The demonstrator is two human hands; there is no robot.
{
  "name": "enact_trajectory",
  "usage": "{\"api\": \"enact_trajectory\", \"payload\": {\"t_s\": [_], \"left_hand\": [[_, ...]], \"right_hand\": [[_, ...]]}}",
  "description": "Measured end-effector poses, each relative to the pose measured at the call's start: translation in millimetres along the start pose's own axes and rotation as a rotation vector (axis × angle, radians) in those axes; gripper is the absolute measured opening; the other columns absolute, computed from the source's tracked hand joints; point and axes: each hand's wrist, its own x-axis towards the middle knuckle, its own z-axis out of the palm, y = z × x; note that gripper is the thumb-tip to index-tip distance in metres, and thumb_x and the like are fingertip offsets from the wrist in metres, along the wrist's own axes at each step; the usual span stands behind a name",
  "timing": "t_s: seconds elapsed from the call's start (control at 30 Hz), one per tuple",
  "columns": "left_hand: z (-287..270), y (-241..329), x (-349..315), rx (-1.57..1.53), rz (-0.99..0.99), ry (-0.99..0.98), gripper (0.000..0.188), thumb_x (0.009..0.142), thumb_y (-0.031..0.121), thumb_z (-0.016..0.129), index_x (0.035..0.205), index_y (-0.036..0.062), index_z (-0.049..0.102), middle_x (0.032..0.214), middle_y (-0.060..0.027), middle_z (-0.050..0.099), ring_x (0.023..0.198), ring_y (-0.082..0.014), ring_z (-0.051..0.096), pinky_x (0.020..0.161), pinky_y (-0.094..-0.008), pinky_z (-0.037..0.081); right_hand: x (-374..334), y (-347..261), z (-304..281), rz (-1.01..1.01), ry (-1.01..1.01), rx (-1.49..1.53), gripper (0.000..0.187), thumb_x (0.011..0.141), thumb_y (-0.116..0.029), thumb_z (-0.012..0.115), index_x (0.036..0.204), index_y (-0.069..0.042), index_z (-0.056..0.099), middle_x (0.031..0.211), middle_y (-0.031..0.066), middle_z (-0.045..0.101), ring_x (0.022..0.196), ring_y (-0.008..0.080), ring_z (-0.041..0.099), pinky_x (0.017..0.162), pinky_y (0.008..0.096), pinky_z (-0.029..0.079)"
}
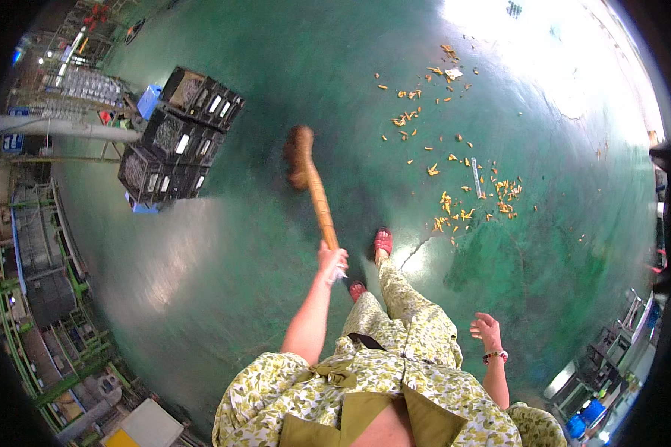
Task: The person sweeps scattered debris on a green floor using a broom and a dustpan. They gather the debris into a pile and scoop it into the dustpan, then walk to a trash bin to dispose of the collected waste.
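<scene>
My left hand [332, 261] is wrapped round the bamboo-like handle of a broom [320, 203], whose brown head [299, 155] points away from me and looks blurred. Something small and white shows at the lower side of that hand; what it is I cannot make out. Out to my right side, my right hand [487, 328] hangs with loosely curled fingers and nothing in them, a beaded bracelet [495, 357] at its wrist. Yellow-orange scraps [508, 195] are scattered over the green floor [335, 74] ahead and to the right, apart from the broom.
Black crates [179, 134] filled with small pieces stand stacked at the far left, next to a blue container [149, 100]. A clear strip [476, 177] and a white scrap [453, 74] lie among the yellow bits. Green-framed machinery [33, 328] lines the left edge; equipment [600, 372] stands lower right.
</scene>
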Motion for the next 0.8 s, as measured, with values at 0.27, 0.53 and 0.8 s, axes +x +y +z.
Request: {"api": "enact_trajectory", "payload": {"t_s": [0.27,0.53,0.8], "left_hand": [[108,43,-26,-0.042,-0.248,-0.53,0.044,0.063,-0.006,0.055,0.1,0.0099,0.038,0.059,-0.0028,0.047,0.038,-0.0085,0.043,0.031,-0.0215,0.035],[94,124,-61,-0.472,-0.686,-0.749,0.02,0.078,-0.004,0.047,0.089,0.0087,0.038,0.053,0.0035,0.037,0.035,-0.0014,0.034,0.029,-0.016,0.027],[-38,187,-67,-0.573,-0.343,-0.555,0.027,0.076,-0.005,0.05,0.095,0.011,0.038,0.053,0.0032,0.035,0.037,-0.0015,0.035,0.029,-0.0143,0.028]], "right_hand": [[-5,37,6,0.131,-0.043,-0.034,0.031,0.079,-0.007,0.044,0.109,-0.001,0.048,0.074,0.0079,0.059,0.059,0.0157,0.058,0.049,0.0276,0.048],[47,16,21,0.134,-0.024,0.132,0.032,0.076,-0.006,0.045,0.108,0.0,0.048,0.072,0.0089,0.058,0.051,0.0158,0.056,0.042,0.0271,0.046],[116,-67,84,0.001,-0.11,0.258,0.031,0.078,-0.008,0.046,0.108,-0.001,0.048,0.076,0.0096,0.058,0.054,0.0164,0.056,0.045,0.0275,0.047]]}}
